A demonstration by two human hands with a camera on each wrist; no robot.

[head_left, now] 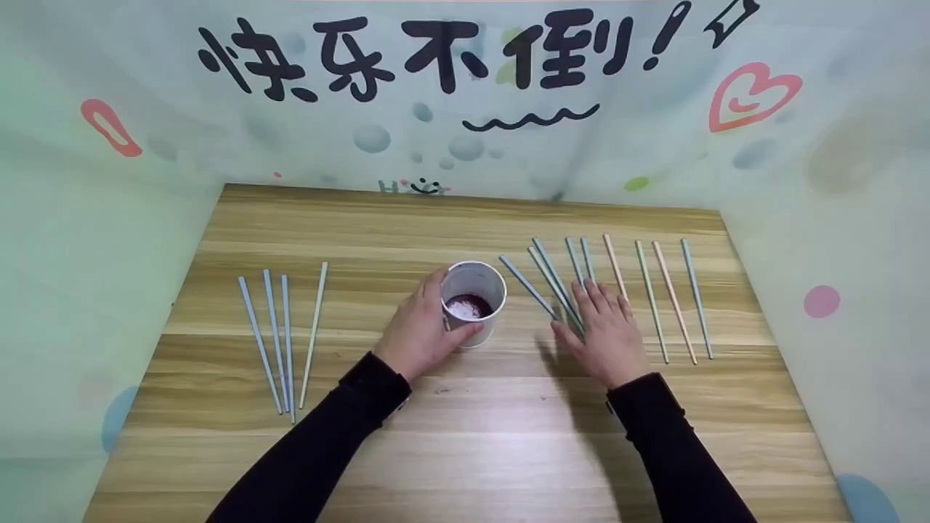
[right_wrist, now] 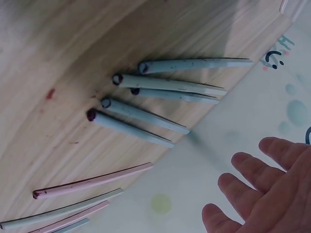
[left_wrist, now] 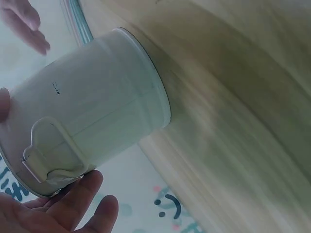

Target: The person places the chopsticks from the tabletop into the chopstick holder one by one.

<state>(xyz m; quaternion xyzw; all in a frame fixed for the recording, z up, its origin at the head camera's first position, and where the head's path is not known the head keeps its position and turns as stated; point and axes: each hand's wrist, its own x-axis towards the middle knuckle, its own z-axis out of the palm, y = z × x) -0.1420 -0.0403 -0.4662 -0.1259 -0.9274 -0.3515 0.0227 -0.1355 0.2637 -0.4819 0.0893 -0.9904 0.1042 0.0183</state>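
A pale metal cup [head_left: 474,279] stands upright at mid-table, with dark red and white matter on its inner bottom. My left hand [head_left: 420,335] grips it, thumb at the near side and fingers round the far left. In the left wrist view a wire loop [left_wrist: 58,148] shows on the cup's wall. My right hand [head_left: 609,334], fingers extended, hovers over several thin sticks on the right and holds nothing. Among these are a blue stick [head_left: 524,283] by the thumb and a pink stick [head_left: 615,263] beyond the fingertips. Dark marks colour their near ends in the right wrist view.
Several more sticks lie to the left, including a blue stick [head_left: 260,345] and a pale green stick [head_left: 314,334]. Green, pink and blue sticks [head_left: 697,298] lie right of the right hand. A printed cloth [head_left: 305,145] borders the wooden table [head_left: 465,450] on three sides.
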